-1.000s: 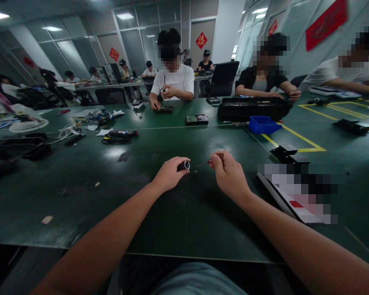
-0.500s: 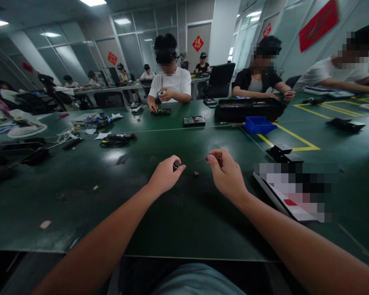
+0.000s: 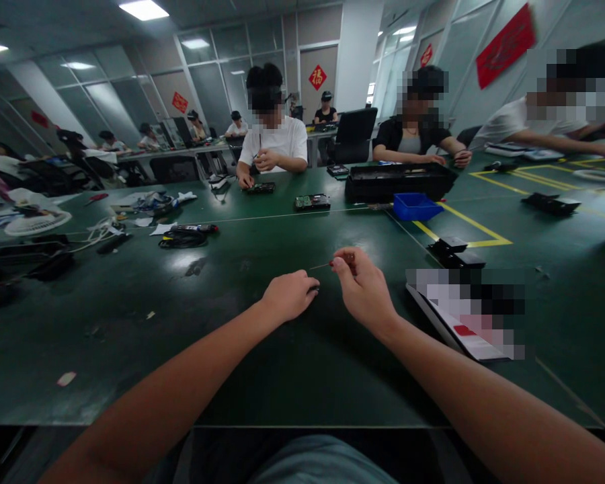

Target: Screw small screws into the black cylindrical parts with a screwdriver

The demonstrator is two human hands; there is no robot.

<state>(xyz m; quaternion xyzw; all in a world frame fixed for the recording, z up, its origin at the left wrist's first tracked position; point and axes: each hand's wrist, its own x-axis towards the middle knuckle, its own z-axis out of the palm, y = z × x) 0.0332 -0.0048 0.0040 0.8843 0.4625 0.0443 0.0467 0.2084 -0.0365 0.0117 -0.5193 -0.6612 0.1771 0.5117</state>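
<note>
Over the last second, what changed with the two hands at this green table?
The left hand dropped from the screwdriver tip to the table, its fingers now at a small dark piece. The black cylinder it held up no longer shows. The right hand kept pinching the screwdriver, tip pointing left.
</note>
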